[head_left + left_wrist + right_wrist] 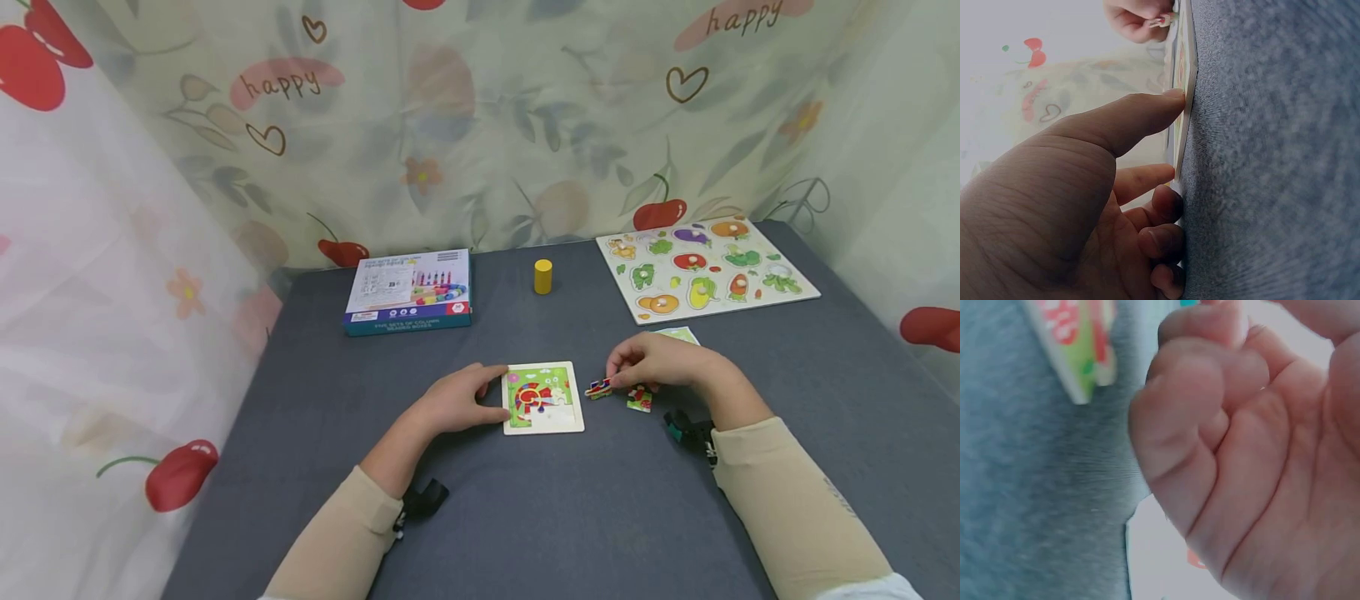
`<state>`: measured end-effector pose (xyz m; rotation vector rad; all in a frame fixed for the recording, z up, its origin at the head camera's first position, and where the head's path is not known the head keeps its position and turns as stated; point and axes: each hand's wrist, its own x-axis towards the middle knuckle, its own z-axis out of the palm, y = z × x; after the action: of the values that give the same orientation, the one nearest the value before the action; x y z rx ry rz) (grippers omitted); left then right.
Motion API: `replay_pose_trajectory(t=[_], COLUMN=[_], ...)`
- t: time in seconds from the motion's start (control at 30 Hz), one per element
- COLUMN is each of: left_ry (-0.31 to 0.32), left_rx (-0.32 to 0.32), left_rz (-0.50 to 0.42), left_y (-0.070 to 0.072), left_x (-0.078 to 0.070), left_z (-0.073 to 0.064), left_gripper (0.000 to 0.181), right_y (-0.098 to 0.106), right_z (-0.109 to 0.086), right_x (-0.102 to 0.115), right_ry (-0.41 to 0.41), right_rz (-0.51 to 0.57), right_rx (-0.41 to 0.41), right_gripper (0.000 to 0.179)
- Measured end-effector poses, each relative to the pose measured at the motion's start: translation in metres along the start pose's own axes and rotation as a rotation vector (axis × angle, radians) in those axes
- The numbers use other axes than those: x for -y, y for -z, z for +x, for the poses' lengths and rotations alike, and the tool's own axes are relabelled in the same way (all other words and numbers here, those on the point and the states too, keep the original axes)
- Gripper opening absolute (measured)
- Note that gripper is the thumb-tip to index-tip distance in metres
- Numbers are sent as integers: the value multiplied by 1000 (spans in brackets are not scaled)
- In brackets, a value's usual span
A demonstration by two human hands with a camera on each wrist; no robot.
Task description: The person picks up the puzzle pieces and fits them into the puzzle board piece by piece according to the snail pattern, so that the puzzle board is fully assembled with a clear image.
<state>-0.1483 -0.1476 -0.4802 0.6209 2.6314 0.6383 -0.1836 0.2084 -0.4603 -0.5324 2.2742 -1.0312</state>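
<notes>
A small square jigsaw puzzle board (577, 408) with a pale rim lies on the table, partly filled with a colourful picture on green; its lower right part is bare white. My left hand (457, 400) touches the board's left edge with thumb and forefinger spread apart. In the left wrist view the thumb (1147, 119) rests against that edge, the other fingers near the cloth. Just right of the board, my right hand (663, 360) pinches a colourful puzzle piece (598, 389) between thumb and fingertips. Beneath this hand lies a loose red and green puzzle piece (640, 398).
A green-and-white card (682, 334) shows partly behind the right hand. Farther back are a flat box (408, 292), a yellow cylinder (543, 277) and a large vegetable puzzle board (708, 271). A printed curtain (495, 125) hangs behind the grey-covered table (555, 517).
</notes>
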Motion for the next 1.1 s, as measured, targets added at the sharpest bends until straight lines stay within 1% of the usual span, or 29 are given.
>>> replay_pose_trajectory(t=[0.07, 0.13, 0.37, 0.5, 0.6, 0.67, 0.77, 0.83, 1.1], left_ry=[2, 2, 0, -2, -3, 0, -1, -1, 13], left_rx=[1, 2, 4, 4, 1, -1, -3, -4, -3], left_rz=[2, -1, -6, -3, -5, 1, 5, 10, 7], left_y=[0, 0, 0, 0, -1, -1, -2, -2, -2], left_x=[0, 0, 0, 0, 1, 2, 2, 2, 1], left_z=[0, 0, 0, 1, 1, 1, 1, 1, 3], left_gripper=[78, 78, 78, 78, 77, 77, 77, 77, 78], right_y=[3, 6, 12, 10, 5, 1, -6, -11, -34], right_z=[-3, -7, -25, -30, -31, -31, -27, -24, -7], right_x=[2, 5, 29, 45, 55, 61, 67, 70, 74], right_ry=[32, 55, 102, 152, 187, 199, 183, 166, 111], right_rz=[45, 76, 113, 112, 138, 168, 195, 190, 185], right_rx=[-1, -24, -182, -230, -236, -225, -210, -201, -167], right_gripper=[13, 14, 13, 13, 11, 16, 23, 27, 24])
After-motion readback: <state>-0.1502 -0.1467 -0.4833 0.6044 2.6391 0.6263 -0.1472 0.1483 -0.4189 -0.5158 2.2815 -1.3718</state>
